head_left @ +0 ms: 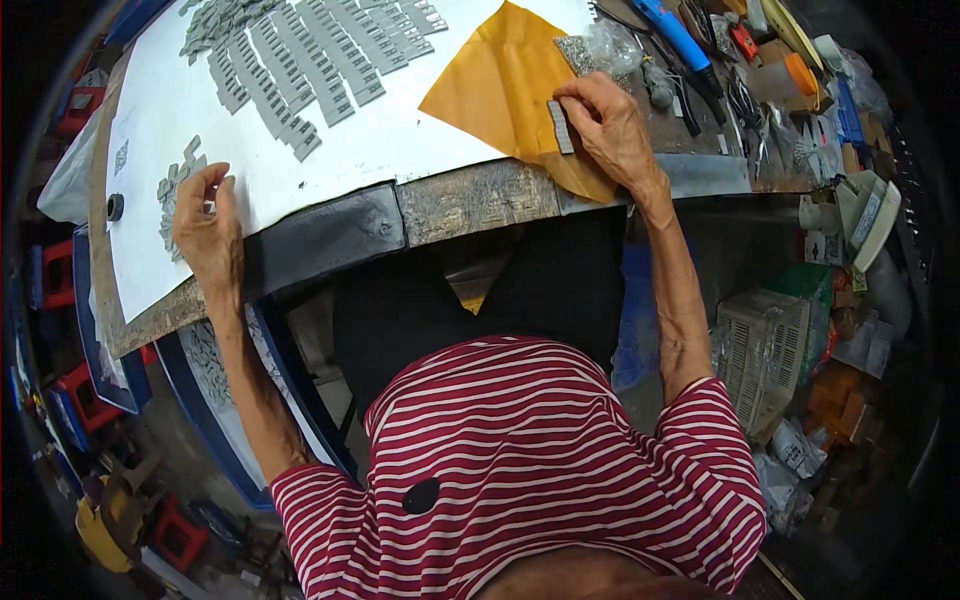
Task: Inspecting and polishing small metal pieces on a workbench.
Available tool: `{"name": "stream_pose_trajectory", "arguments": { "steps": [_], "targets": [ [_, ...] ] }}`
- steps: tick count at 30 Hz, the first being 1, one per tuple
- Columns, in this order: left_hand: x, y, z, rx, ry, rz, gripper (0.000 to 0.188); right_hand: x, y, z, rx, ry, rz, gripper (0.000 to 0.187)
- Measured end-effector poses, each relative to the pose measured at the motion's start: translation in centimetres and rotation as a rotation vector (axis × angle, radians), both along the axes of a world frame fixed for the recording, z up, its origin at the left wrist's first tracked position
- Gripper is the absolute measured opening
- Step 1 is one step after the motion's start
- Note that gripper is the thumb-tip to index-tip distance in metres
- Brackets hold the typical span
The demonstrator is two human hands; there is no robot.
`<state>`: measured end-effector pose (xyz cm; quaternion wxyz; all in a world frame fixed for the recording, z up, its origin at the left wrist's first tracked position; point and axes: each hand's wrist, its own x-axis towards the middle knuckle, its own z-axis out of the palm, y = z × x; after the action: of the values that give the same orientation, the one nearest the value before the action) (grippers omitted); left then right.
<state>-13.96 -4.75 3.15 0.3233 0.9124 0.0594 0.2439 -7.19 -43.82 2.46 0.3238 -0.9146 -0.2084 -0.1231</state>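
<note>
Matt grey pieces; smooth, slightly glossy amber sheet; rough wooden table edge.

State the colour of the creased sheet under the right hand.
Yellowish orange: the creased sheet shows best in the head view.

The white sheet looks bright, the corners fall black, and the table edge visibly bows.

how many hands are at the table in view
2: the left hand beside the scattered gray pieces, and the right hand at the short gray strip over the amber sheet. No others show.
</note>
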Motion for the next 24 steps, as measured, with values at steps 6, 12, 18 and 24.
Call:
{"name": "stream_pose_trajectory", "arguments": {
  "steps": [6,12,18,24],
  "targets": [
    [-2.1,1.2,0.1,-0.063,-0.025,0.047,0.015,0.3,1.1,1.0,-0.207,-0.138,0.166,0.009],
    [-2.3,1.5,0.8,-0.008,-0.087,0.034,0.014,1.3,0.7,1.8,-0.349,-0.143,0.282,0.009],
    [-2.7,1.9,1.0,-0.006,-0.087,0.058,0.012,1.6,0.8,2.4,-0.391,-0.09,0.37,0.007],
    [-2.6,2.6,0.7,0.069,-0.083,0.054,0.013,1.7,1.0,3.1,-0.503,-0.072,0.401,0.005]
  ]
}}
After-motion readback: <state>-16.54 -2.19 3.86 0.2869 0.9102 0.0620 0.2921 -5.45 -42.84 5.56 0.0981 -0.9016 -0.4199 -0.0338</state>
